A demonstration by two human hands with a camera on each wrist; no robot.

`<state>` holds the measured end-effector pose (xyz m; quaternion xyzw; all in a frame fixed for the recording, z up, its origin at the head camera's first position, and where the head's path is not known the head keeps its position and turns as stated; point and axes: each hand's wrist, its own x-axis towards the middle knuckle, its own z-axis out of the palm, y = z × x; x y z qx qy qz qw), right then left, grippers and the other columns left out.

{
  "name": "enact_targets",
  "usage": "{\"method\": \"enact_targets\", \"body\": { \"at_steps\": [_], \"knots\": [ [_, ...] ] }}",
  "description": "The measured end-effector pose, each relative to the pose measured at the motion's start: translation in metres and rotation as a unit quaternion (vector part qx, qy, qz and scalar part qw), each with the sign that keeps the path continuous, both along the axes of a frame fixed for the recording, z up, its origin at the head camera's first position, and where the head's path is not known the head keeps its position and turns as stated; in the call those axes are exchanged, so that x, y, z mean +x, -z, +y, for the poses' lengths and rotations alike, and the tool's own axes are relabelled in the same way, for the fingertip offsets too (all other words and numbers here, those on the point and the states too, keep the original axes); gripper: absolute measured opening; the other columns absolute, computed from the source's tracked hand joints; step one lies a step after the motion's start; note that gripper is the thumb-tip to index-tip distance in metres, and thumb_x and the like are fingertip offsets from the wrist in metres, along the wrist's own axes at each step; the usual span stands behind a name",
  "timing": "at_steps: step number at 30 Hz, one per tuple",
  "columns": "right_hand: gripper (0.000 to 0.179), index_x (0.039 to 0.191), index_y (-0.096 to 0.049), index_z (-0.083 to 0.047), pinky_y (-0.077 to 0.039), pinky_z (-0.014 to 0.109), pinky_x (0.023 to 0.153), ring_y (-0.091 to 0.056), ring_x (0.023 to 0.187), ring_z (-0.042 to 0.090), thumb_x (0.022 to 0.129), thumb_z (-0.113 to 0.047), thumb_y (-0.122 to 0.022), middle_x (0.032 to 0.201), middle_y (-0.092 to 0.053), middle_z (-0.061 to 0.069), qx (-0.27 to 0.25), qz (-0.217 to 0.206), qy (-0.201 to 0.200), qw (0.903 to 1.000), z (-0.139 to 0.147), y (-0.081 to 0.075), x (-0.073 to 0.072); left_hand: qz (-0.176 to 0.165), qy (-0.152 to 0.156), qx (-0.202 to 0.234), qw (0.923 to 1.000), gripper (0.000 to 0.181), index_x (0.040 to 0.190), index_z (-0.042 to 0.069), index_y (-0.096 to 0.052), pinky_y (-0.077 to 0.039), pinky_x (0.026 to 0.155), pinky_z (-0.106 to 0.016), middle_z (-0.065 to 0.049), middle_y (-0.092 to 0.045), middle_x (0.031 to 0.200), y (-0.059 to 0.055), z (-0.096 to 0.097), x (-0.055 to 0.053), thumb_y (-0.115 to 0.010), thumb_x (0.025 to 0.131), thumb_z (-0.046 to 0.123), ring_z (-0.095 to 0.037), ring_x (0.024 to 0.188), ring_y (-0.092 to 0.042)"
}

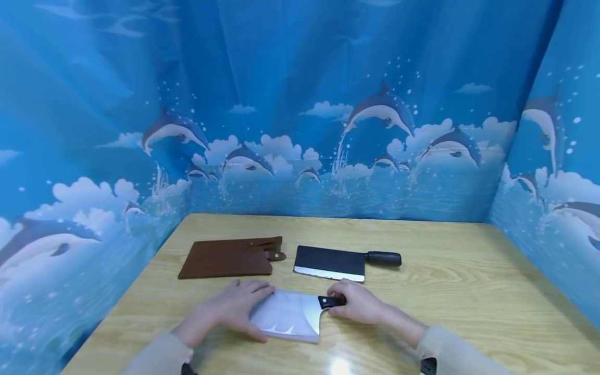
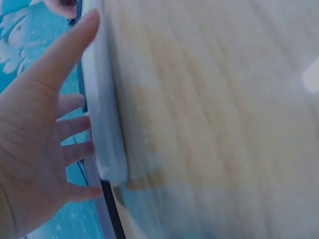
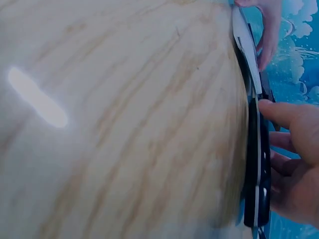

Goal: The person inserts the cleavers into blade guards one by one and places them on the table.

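Note:
A cleaver with a black riveted handle lies across the front of the table, its broad blade (image 1: pixel 286 315) pointing left. Most of the blade looks pale and whitish, with a shiny strip by the handle; a thick pale band (image 2: pixel 105 114) runs along its near edge in the left wrist view. My right hand (image 1: pixel 357 302) pinches the black handle (image 3: pixel 257 174), thumb near the blade end and fingers behind. My left hand (image 1: pixel 241 310) spreads over the blade's left end, fingers at the far side and thumb by the near edge, the fingers fairly straight.
Behind lies a second cleaver (image 1: pixel 330 262) with a dark blade, bright edge and black handle pointing right. To its left is a brown leather-like sheath (image 1: pixel 225 258) with a snap strap. Dolphin-print curtains (image 1: pixel 290 104) border the wooden table (image 1: pixel 469 291) at the back and sides.

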<state>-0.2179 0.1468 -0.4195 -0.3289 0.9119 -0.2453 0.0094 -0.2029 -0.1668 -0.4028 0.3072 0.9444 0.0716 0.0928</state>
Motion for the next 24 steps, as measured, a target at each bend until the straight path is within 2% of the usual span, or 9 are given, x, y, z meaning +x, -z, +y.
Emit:
{"method": "enact_targets", "body": {
  "at_steps": [3,7,11,14,18,24],
  "knots": [
    [0.042,0.110,-0.064,-0.003,-0.049,0.035,0.079,-0.058,0.087,0.018,0.081,-0.032,-0.071,0.094,-0.060,0.001,-0.004,-0.028,-0.005,0.9996,0.009,-0.004,-0.001,0.025,0.002,0.010,0.9996,0.099,0.140,0.013,-0.044,-0.025,0.101,-0.064,-0.010,-0.043,0.142,-0.002,-0.008,-0.005,-0.062,0.065,0.075,-0.031,0.130,-0.037],
    [0.045,0.114,-0.061,-0.001,-0.048,0.031,0.074,-0.055,0.085,0.014,0.086,-0.036,-0.066,0.093,-0.057,-0.001,-0.016,-0.044,-0.003,0.9989,0.027,-0.008,-0.003,0.067,-0.016,0.017,0.9975,0.094,0.139,0.009,-0.045,-0.027,0.102,-0.060,-0.013,-0.045,0.140,-0.007,-0.019,-0.015,-0.066,0.069,0.068,-0.033,0.128,-0.039],
    [0.042,0.115,-0.061,0.001,-0.050,0.031,0.073,-0.057,0.087,0.018,0.087,-0.029,-0.066,0.095,-0.060,0.002,-0.030,-0.019,0.022,0.9991,0.045,-0.016,-0.008,0.104,-0.053,0.029,0.9928,0.098,0.141,0.004,-0.039,-0.025,0.103,-0.060,-0.019,-0.042,0.141,-0.015,-0.035,-0.029,-0.069,0.070,0.063,-0.037,0.129,-0.037],
    [0.039,0.114,-0.061,0.003,-0.051,0.035,0.075,-0.058,0.089,0.023,0.085,-0.022,-0.068,0.096,-0.062,0.006,-0.045,0.016,0.047,0.9978,0.060,-0.023,-0.013,0.129,-0.079,0.039,0.9878,0.100,0.143,0.000,-0.035,-0.024,0.103,-0.060,-0.023,-0.038,0.142,-0.021,-0.050,-0.041,-0.072,0.070,0.058,-0.040,0.130,-0.034],
    [0.039,0.114,-0.060,0.006,-0.050,0.043,0.080,-0.059,0.093,0.028,0.084,-0.017,-0.069,0.099,-0.063,0.012,-0.059,0.031,0.082,0.9944,0.077,-0.031,-0.024,0.131,-0.120,0.058,0.9825,0.101,0.144,-0.002,-0.031,-0.020,0.104,-0.062,-0.025,-0.033,0.145,-0.025,-0.067,-0.055,-0.073,0.071,0.054,-0.043,0.132,-0.029],
    [0.047,0.122,-0.055,0.009,-0.042,0.054,0.091,-0.054,0.107,0.040,0.086,-0.018,-0.067,0.115,-0.060,0.023,-0.066,0.013,0.116,0.9910,0.098,-0.039,-0.040,0.111,-0.162,0.078,0.9773,0.106,0.145,-0.003,-0.025,-0.017,0.103,-0.065,-0.027,-0.029,0.146,-0.026,-0.084,-0.070,-0.072,0.071,0.056,-0.046,0.132,-0.027]
  ]
}}
